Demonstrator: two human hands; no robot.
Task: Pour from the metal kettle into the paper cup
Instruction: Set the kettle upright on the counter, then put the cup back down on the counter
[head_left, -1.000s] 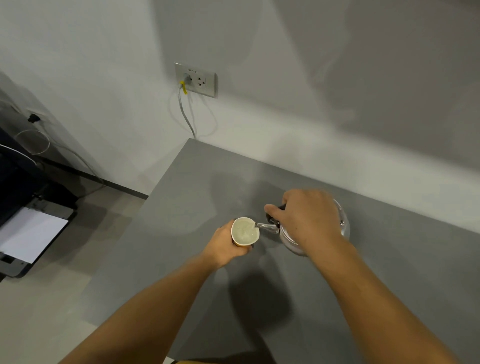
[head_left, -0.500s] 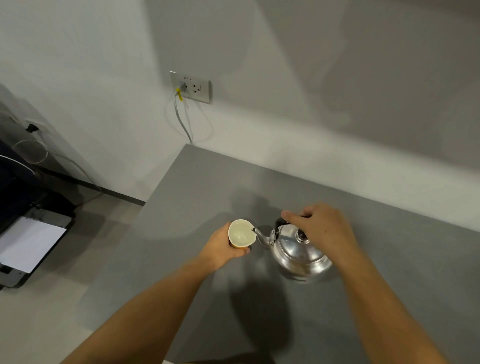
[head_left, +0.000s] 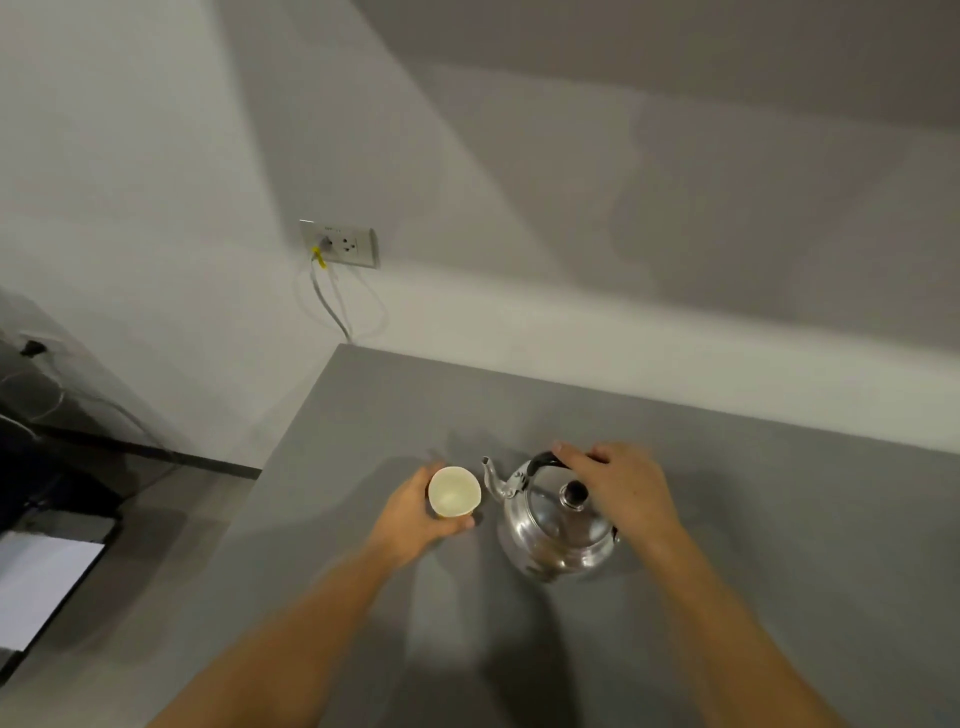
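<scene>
A shiny metal kettle (head_left: 553, 530) stands upright on the grey table (head_left: 753, 545), its spout pointing left and clear of the cup. My right hand (head_left: 621, 486) lies over its black handle with the fingers wrapped on it. Just left of the spout is a small paper cup (head_left: 453, 491), pale inside, upright. My left hand (head_left: 415, 514) is wrapped around the cup's side from the left and front. A small gap separates the spout from the cup's rim.
The table's left edge runs diagonally past my left arm, with floor beyond. A wall socket (head_left: 340, 243) with a plugged cable sits on the wall behind. A dark printer (head_left: 47, 571) with white paper stands on the floor at far left.
The kettle has tipped back from the cup to upright and moved right and down onto the table. My left hand still holds the cup in about the same place.
</scene>
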